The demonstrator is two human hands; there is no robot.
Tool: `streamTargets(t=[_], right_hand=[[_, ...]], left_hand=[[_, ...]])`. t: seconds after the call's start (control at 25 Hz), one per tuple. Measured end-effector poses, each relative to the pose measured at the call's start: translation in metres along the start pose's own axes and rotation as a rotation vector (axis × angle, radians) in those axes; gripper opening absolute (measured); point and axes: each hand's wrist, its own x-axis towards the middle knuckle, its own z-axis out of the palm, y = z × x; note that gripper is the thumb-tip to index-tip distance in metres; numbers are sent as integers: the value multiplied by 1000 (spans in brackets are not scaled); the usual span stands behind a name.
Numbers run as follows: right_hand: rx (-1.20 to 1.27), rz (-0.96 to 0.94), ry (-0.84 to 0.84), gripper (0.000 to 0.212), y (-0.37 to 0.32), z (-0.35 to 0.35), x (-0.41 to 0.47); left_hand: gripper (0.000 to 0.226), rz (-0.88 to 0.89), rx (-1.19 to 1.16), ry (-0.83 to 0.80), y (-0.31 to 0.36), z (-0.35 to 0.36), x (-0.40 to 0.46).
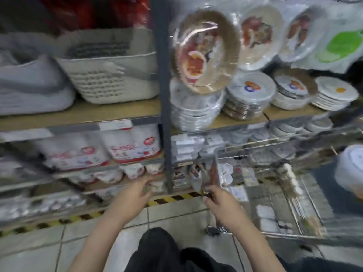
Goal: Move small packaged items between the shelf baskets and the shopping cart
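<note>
A flat packet [213,173], reddish brown and wrapped in clear film, is standing upright in the person's right hand [220,205]. The fingers are curling round its lower end, and the packet is rising in front of the near corner of the wire shopping cart [306,234]. The picture is badly blurred, so the print on the packet cannot be read.

The left hand [135,195] is reaching forward toward the low shelf [110,183], with its fingers at some small pale packets [155,186] beside the dark shelf post [167,134]. Whether it is gripping one of them or only touching cannot be told.

The cart is sitting to the right, on the tiled floor [176,214], and small white packets are lying on its wire bottom. A yellow and black striped strip [172,198] is running along the floor under the shelving.

Higher up, white bags with red print [133,144] are filling the middle shelf on the left. Above them a pale woven basket [112,75] is resting on a wooden board. To the right of the post, stacks of wrapped paper plates [249,97] are lying and leaning. The person's dark trousers [157,252] are showing at the bottom edge.
</note>
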Motion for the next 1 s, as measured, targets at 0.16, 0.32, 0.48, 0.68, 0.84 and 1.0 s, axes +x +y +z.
streamTargets(t=[0.16, 0.32, 0.48, 0.68, 0.84, 1.0], right_hand=[[-33, -185, -69, 35, -76, 22, 9], [-46, -329, -136, 34, -164, 58, 19], [-33, -469, -172, 33, -262, 99, 23], [16, -528, -151, 33, -346, 126, 30], [41, -554, -79, 34, -380, 111, 42], [65, -587, 27, 28, -405, 72, 71]], left_hand=[[39, -189, -70, 173, -57, -44, -56], [37, -303, -93, 272, -110, -94, -109], [38, -419, -76, 349, -172, -149, -159], [40, -428, -29, 384, -226, -207, -171], [43, -292, -12, 387, -227, -246, -144], [42, -137, -11, 429, -201, -286, -95]])
